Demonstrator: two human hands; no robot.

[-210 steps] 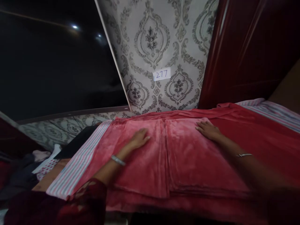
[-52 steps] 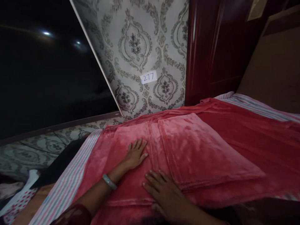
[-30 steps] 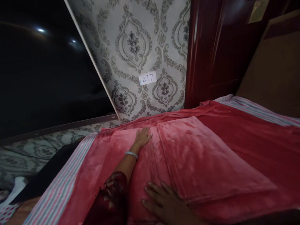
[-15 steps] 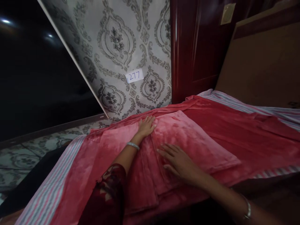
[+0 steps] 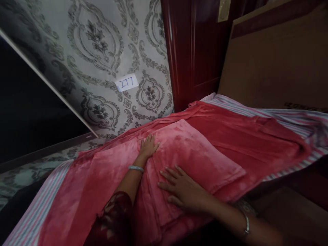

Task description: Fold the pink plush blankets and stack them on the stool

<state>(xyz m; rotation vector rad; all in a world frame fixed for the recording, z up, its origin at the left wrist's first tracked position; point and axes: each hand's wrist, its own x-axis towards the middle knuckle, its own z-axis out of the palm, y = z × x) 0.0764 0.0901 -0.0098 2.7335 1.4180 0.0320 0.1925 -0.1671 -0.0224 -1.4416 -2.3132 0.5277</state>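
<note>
A plush red-and-pink garment (image 5: pixel 194 150), partly folded, lies spread over a striped cloth (image 5: pixel 48 201). My left hand (image 5: pixel 148 147) rests flat on it near the middle crease, fingers stretched toward the wall. Closer to me, my right hand (image 5: pixel 183 189) lies on the fabric with its fingers spread. Neither hand grips the cloth. Several lengthwise folds run between and below the hands. A bracelet circles each wrist, and a dark red patterned sleeve covers part of the left arm.
Behind the cloth stands a patterned wall (image 5: pixel 102 61) with a paper label (image 5: pixel 126 82) reading 277. A dark glossy panel (image 5: pixel 30 102) is at left. To the right are a dark red door (image 5: pixel 205 44) and a large cardboard box (image 5: pixel 276 65).
The view has shifted to the right, so things appear farther left. My left hand has slid slightly toward me; my right hand has moved a little nearer to me along the fabric.
</note>
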